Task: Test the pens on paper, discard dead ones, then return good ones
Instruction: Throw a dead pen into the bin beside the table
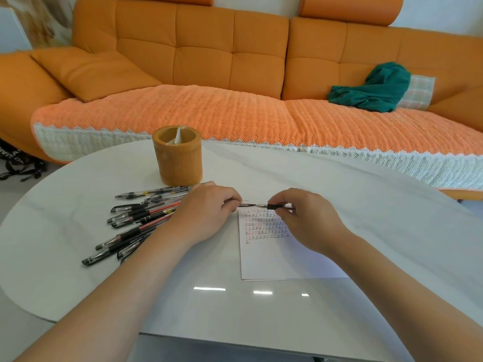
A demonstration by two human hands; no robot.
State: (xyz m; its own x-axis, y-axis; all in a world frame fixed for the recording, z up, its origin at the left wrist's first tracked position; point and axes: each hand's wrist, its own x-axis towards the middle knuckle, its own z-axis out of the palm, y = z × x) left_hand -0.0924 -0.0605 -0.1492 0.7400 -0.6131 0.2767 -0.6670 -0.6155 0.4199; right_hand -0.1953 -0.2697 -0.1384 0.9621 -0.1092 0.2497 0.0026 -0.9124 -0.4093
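two bare forearms are seen entering from the lower edge, stretched across a glossy white oval table [235,317]. the left hand [206,207] is held knuckles up with its fingers curled, and a small dark pen cap [247,205] is pinched at their tips. the right hand [305,218] is likewise curled, and a slim clear pen with a black grip [274,206] is pinched between its thumb and fingers, held nearly level with the tip pointed left at the cap; whether tip and cap are touching cannot be told. pen and cap are held just over the top edge of a white sheet of paper [277,259], laid flat on the table and marked in its upper part with several rows of small black and red test strokes. a loose heap of capped black and red pens [136,223] is spread on the table left of the left hand, partly covered by the wrist. an orange-brown cylindrical pen holder [179,158] is stood upright just beyond the heap, with crumpled clear wrap showing inside. an orange tufted sofa [203,61] is ranged behind the table, and a dark green cloth [376,87] is bunched on its right seat.
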